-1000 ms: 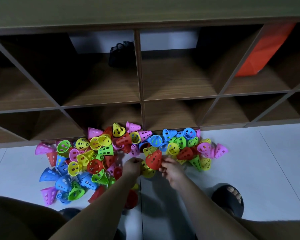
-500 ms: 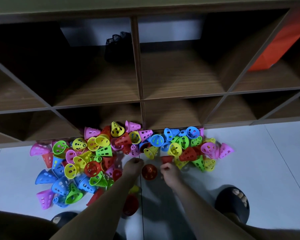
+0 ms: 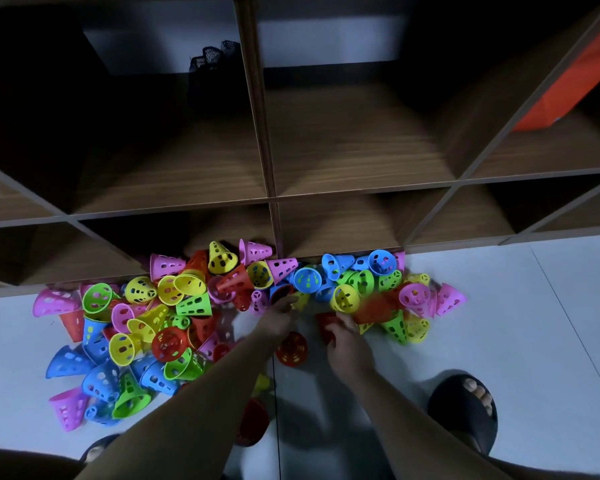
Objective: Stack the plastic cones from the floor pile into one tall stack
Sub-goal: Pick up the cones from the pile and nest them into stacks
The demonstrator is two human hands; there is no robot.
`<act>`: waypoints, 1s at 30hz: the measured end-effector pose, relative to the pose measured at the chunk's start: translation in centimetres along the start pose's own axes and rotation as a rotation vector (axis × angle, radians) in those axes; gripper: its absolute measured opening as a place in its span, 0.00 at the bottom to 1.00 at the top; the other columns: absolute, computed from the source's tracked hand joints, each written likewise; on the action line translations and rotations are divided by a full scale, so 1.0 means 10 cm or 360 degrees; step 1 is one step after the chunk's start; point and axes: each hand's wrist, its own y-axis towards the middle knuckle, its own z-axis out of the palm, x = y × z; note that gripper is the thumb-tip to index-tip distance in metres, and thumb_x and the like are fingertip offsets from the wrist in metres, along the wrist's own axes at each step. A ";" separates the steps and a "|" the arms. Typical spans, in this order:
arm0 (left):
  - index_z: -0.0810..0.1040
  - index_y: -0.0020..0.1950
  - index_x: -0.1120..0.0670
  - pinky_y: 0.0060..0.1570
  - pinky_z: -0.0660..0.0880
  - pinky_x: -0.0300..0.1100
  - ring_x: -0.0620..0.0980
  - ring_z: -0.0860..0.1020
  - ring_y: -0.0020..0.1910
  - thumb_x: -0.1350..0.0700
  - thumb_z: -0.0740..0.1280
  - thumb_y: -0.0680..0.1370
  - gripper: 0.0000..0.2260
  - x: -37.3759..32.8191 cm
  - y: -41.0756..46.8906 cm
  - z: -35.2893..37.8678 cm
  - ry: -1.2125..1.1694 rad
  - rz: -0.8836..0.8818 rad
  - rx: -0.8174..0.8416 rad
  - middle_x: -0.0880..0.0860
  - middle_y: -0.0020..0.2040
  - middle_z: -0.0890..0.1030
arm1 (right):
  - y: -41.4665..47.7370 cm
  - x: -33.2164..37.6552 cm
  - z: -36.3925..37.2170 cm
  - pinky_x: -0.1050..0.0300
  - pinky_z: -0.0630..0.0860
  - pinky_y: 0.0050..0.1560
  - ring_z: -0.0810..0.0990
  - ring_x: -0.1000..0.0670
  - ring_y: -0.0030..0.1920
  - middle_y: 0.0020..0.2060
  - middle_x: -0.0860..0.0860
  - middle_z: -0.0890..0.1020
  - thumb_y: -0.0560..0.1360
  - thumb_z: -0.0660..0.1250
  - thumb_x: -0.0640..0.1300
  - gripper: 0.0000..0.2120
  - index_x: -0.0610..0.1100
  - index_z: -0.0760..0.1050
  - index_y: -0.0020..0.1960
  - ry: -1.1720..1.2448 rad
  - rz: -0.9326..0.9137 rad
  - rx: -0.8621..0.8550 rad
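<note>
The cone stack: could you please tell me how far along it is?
Barely started. Done: only a lone red cone sits on the floor between the hands; no tall stack shows. In hand: the right hand grips a second red cone, and the left hand reaches into the pile. Left: nearly every cone lies scattered there.

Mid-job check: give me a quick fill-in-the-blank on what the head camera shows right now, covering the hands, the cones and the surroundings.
1. The right hand grips a ___ cone.
2. The pile of cones lies on the floor in front of a wooden ___.
3. At the bottom right there is a ___ slipper.
4. The flat item leaning at the upper right is ___.
Missing words: red; shelf; black; orange.
</note>
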 end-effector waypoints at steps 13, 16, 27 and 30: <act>0.86 0.56 0.52 0.36 0.74 0.31 0.46 0.81 0.46 0.57 0.69 0.84 0.06 -0.15 -0.12 -0.14 -0.0128 0.0007 -0.0051 0.49 0.49 0.85 | -0.08 -0.02 0.05 0.49 0.78 0.62 0.79 0.46 0.65 0.67 0.54 0.76 0.78 0.61 0.38 0.20 0.49 0.79 0.67 -0.0103 -0.0127 0.0130; 0.87 0.56 0.55 0.43 0.76 0.41 0.51 0.83 0.50 0.59 0.70 0.83 0.07 -0.15 -0.22 -0.25 -0.0228 -0.0007 -0.0147 0.53 0.51 0.87 | -0.11 0.05 0.04 0.48 0.79 0.62 0.81 0.45 0.63 0.63 0.51 0.80 0.78 0.63 0.38 0.19 0.48 0.80 0.66 -0.0058 -0.0095 0.0057; 0.80 0.66 0.50 0.40 0.82 0.40 0.56 0.87 0.51 0.61 0.73 0.81 0.15 -0.10 -0.71 -0.28 -0.0487 0.0024 -0.0266 0.54 0.54 0.87 | -0.22 0.30 -0.16 0.58 0.73 0.37 0.84 0.47 0.44 0.44 0.52 0.86 0.80 0.67 0.42 0.04 0.51 0.77 0.50 0.0259 0.0102 -0.0369; 0.78 0.66 0.49 0.40 0.81 0.40 0.52 0.87 0.48 0.62 0.71 0.82 0.15 -0.03 -0.81 -0.26 -0.0537 -0.0005 -0.0278 0.54 0.53 0.86 | -0.27 0.34 -0.22 0.56 0.77 0.36 0.85 0.45 0.44 0.43 0.52 0.86 0.80 0.67 0.44 0.06 0.54 0.76 0.55 0.0310 0.0158 -0.0474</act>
